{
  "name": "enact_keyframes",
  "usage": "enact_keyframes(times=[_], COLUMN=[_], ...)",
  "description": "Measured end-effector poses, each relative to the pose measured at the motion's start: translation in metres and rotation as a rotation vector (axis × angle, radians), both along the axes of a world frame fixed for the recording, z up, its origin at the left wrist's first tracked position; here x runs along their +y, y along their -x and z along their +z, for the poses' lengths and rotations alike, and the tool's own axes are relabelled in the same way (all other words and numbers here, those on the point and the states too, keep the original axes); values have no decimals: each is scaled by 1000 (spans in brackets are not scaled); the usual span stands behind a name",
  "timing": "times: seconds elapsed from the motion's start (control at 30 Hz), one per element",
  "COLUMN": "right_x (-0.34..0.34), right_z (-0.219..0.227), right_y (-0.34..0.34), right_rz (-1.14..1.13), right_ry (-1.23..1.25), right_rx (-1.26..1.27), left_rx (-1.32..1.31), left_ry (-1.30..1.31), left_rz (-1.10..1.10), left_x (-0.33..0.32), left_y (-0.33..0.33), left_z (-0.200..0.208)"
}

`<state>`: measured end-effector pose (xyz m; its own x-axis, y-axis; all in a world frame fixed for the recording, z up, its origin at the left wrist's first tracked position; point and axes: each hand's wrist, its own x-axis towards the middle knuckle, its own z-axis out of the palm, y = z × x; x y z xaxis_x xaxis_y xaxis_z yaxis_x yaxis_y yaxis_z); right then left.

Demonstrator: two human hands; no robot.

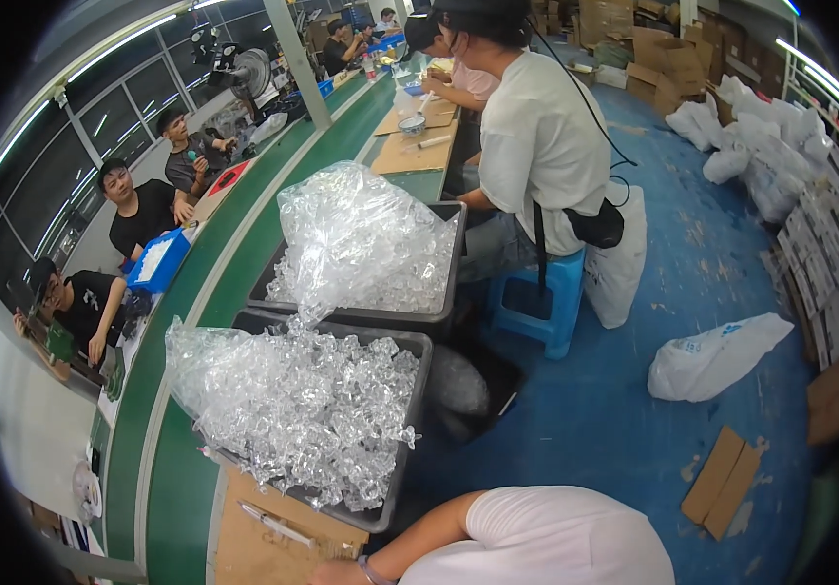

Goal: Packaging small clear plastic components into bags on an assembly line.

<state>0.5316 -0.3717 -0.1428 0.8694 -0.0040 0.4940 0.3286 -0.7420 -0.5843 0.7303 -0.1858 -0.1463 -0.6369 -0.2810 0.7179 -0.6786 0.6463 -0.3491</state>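
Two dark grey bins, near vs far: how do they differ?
The near bin shows its clear pieces largely exposed; in the far bin, a clear bag covers many.
The near bin's bag spreads out at its left; the far bin's bag bulges high above the rim.
Shared: dark grey, holding clear pieces.

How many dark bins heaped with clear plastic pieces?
2: a nearer bin, lower centre, and a farther bin just beyond it, partly covered by a clear bag. Others may be hidden.
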Motion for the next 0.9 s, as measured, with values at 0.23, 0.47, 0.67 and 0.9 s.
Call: enact_keyframes(times=[0.23,0.47,0.67,0.9], right_x=[-11,-11,-18,-15], right_z=[21,29,23,11], right_y=[10,14,22,20], right_rz=[121,139,98,-4], right_ry=[10,50,68,111], right_rx=[241,218,230,68], left_rx=[-418,544,1286,1000], left_ry=[267,-316,-720,-536], left_rz=[390,773,1183,1201], left_x=[13,14,22,6], left_y=[29,39,97,107], left_z=[21,16,15,30])
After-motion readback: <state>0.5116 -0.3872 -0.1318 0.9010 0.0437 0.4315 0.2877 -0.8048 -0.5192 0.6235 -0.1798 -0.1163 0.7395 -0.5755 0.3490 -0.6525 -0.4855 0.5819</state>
